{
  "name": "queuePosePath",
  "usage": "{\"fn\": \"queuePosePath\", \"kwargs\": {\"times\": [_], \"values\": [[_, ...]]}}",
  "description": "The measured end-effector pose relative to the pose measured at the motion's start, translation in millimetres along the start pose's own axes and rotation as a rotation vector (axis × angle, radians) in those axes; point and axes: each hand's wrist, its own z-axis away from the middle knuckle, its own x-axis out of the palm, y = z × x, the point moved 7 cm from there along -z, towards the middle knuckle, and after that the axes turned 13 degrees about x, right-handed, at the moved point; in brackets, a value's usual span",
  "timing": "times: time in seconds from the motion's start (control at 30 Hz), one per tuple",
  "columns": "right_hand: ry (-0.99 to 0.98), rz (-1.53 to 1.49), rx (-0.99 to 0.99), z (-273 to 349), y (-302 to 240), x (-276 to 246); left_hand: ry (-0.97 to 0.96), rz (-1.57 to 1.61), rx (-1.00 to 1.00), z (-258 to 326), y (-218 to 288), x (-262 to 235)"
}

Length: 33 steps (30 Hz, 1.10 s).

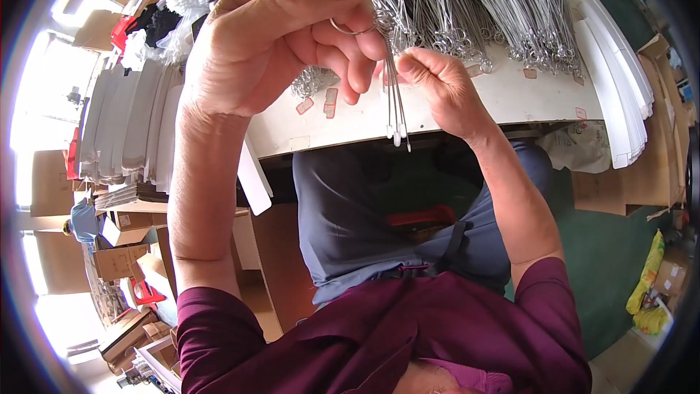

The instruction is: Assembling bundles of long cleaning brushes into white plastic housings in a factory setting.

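Held up over the table's front edge, my left hand [255,44] pinches a thin metal ring [355,31] between thumb and fingers. From the ring hangs a small bundle of thin metal wires [394,106], with looped upper ends and small pale tips pointing down. My right hand [453,95] is closed beside the bundle, thumb and forefinger pinched at the wires' upper part. Its fingertips are partly hidden behind the wires. Just beyond both hands, heaps of similar looped wires [503,7] cover the back of the white table [292,128].
Small red-marked paper slips [330,102] lie on the table. White folded strips [616,80] stack at its right end; white panels [131,120] stand at left. Cardboard boxes [120,261] fill the left side. A cardboard sheet [620,188] leans at right, and a yellow bag [647,277] lies beyond.
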Motion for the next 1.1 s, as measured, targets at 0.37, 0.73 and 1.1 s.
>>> {"fn": "queuePosePath", "kwargs": {"times": [0.37,0.73,1.1], "values": [[-0.415,-0.61,0.472,54.5,37.0,30.4,0.21,-0.406,-0.09,21.3,-3.3,-38.8],[-0.29,-0.514,0.64,116.1,59.8,32.6,0.38,-0.445,-0.13,68.2,-62.9,-70.5],[-0.145,-0.234,0.563,131.2,78.7,27.2,0.457,-0.708,-0.154,82.7,-77.4,-43.2]]}}
